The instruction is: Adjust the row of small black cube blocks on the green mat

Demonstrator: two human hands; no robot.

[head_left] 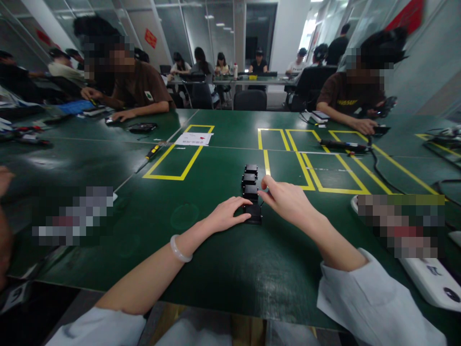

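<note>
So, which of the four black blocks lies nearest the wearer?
The block at the row's near end, with the left hand at its edge; the other three lie beyond.

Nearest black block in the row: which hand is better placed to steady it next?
Left hand, probably: its fingers spread at the left of the nearest black block; the right hand is farther forward, on the other side.
</note>
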